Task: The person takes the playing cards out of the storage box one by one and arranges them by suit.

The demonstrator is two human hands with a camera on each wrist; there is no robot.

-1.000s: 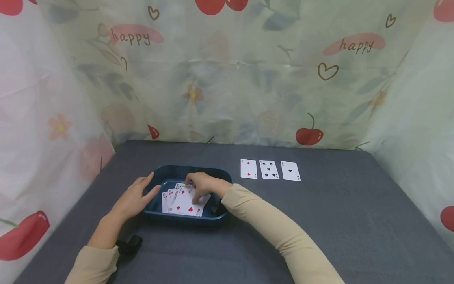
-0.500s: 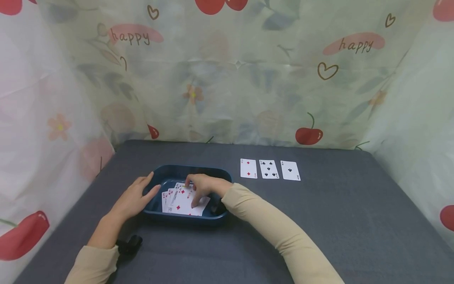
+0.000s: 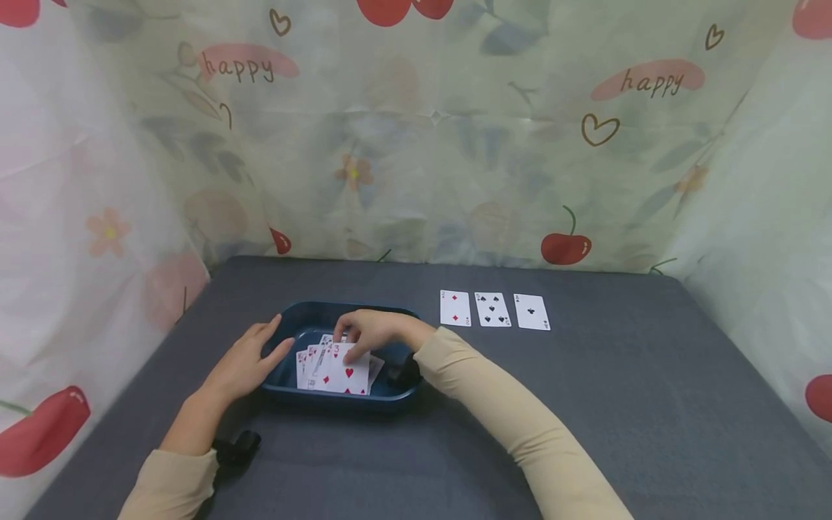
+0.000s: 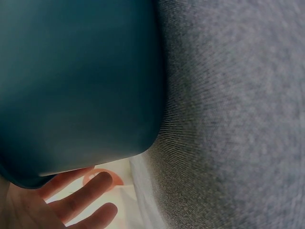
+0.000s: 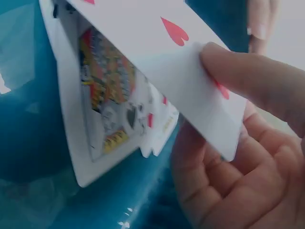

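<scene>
In the tray my right hand (image 3: 372, 331) pinches a three of hearts (image 3: 351, 373) between thumb and fingers. The right wrist view shows this card (image 5: 152, 43) tilted up, above a face card (image 5: 109, 90) and other playing cards partly covered by it. Several cards (image 3: 302, 367) lie fanned in the dark blue tray (image 3: 338, 396). My left hand (image 3: 237, 367) rests at the tray's left end, its thumb reaching over the rim. In the left wrist view, straight, spread fingers (image 4: 86, 195) show beside the tray's outer wall (image 4: 81, 86).
Three cards lie face up in a row right of the tray: a two of diamonds (image 3: 455, 308), a five of spades (image 3: 492, 310) and a club card (image 3: 531, 312). A grey cloth (image 3: 617, 404) covers the table. Patterned curtains (image 3: 442, 144) enclose it.
My right hand has lifted the three of hearts off the pile, tilting it up, and shifted slightly up in the head view. The left hand and the row of cards stay put.
</scene>
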